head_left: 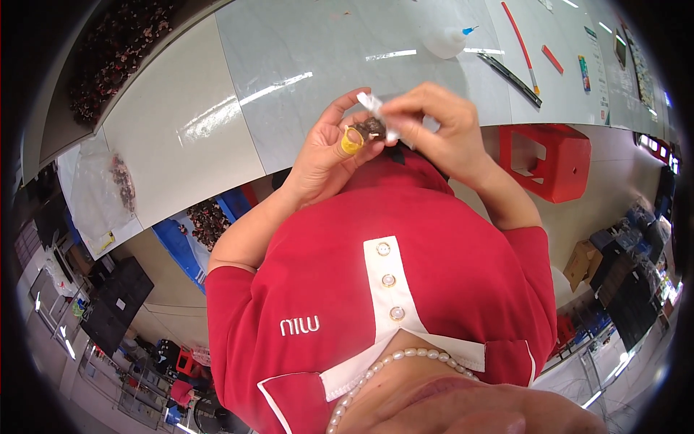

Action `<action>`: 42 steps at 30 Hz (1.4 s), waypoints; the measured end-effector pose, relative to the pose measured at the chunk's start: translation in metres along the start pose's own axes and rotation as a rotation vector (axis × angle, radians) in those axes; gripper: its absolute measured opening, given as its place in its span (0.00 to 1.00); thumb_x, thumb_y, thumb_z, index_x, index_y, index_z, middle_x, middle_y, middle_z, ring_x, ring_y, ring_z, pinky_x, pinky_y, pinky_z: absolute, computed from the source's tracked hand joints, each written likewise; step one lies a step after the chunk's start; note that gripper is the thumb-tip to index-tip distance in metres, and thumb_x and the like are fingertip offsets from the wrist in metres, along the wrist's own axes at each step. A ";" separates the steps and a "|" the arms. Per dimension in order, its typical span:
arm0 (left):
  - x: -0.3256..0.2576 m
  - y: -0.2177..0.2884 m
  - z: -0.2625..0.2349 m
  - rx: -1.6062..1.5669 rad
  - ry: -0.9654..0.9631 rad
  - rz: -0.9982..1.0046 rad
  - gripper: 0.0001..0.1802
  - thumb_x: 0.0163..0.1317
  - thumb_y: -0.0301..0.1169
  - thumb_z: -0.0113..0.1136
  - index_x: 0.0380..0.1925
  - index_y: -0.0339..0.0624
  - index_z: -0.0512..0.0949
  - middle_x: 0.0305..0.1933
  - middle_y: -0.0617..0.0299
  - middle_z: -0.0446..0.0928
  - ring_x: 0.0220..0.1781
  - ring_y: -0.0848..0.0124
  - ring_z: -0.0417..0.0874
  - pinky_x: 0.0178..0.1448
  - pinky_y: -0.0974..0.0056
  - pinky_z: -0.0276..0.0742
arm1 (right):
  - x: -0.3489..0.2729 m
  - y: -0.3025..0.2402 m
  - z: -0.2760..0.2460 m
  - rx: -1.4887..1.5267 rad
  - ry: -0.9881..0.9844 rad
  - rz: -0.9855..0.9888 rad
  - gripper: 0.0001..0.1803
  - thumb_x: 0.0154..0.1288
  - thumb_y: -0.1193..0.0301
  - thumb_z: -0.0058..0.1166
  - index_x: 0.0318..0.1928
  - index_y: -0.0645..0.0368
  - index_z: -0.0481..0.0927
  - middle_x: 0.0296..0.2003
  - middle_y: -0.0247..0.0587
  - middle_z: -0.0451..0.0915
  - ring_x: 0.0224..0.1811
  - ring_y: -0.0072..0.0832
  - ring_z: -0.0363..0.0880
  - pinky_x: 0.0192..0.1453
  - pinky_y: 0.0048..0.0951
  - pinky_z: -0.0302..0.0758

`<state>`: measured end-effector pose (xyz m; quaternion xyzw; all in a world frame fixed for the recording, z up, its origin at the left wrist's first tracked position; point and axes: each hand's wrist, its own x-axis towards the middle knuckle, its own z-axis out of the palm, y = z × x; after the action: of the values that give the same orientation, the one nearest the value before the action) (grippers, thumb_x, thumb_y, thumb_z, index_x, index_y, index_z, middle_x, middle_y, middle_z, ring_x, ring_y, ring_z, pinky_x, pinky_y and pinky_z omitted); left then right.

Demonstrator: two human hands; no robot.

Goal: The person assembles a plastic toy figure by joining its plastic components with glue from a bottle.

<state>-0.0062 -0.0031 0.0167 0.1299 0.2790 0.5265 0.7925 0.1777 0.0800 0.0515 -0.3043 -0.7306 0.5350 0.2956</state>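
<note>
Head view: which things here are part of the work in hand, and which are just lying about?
In hand:
- small dark piece, pinched by the left hand, which wears a yellow finger cot
- white strip, held by the right hand

Lying about:
- white squeeze bottle
- red stick and dark bar on the table
- red stool

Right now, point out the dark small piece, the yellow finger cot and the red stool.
dark small piece (374, 129), head view, its middle
yellow finger cot (351, 141), head view, its side
red stool (560, 163), head view, its top
</note>
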 end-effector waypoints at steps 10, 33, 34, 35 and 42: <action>0.000 0.001 0.000 -0.048 0.018 -0.053 0.42 0.57 0.40 0.65 0.66 0.42 0.53 0.54 0.53 0.72 0.53 0.62 0.79 0.56 0.67 0.78 | 0.015 0.045 -0.013 -0.576 0.328 -0.238 0.06 0.57 0.77 0.60 0.37 0.60 0.82 0.37 0.40 0.79 0.40 0.29 0.77 0.42 0.26 0.74; -0.005 -0.002 -0.002 -0.073 0.022 -0.036 0.25 0.62 0.34 0.61 0.56 0.39 0.67 0.50 0.56 0.75 0.53 0.68 0.78 0.60 0.61 0.74 | -0.010 0.039 0.016 -0.126 0.100 -0.365 0.18 0.47 0.74 0.70 0.39 0.59 0.76 0.37 0.41 0.78 0.38 0.32 0.78 0.40 0.28 0.77; -0.004 -0.002 -0.001 -0.088 0.028 -0.050 0.24 0.62 0.35 0.61 0.56 0.40 0.67 0.49 0.57 0.75 0.52 0.68 0.78 0.60 0.61 0.74 | -0.010 0.039 0.015 -0.174 0.068 -0.403 0.20 0.48 0.73 0.70 0.41 0.59 0.75 0.38 0.43 0.78 0.39 0.31 0.79 0.40 0.26 0.77; -0.004 -0.003 0.000 -0.103 0.033 -0.065 0.24 0.62 0.35 0.61 0.56 0.41 0.67 0.49 0.58 0.75 0.51 0.69 0.79 0.59 0.61 0.75 | -0.010 0.039 0.016 -0.175 0.065 -0.403 0.20 0.48 0.73 0.70 0.41 0.59 0.75 0.38 0.43 0.78 0.39 0.31 0.79 0.40 0.26 0.77; -0.005 -0.008 -0.009 -0.221 -0.078 -0.088 0.17 0.66 0.32 0.55 0.54 0.45 0.69 0.50 0.60 0.74 0.54 0.69 0.76 0.62 0.59 0.74 | -0.010 0.038 0.018 -0.088 0.057 -0.464 0.18 0.43 0.76 0.71 0.36 0.61 0.77 0.36 0.40 0.77 0.34 0.30 0.78 0.33 0.24 0.76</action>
<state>-0.0068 -0.0113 0.0067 0.0499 0.1940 0.5131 0.8346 0.1756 0.0712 0.0095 -0.1558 -0.7950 0.4114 0.4177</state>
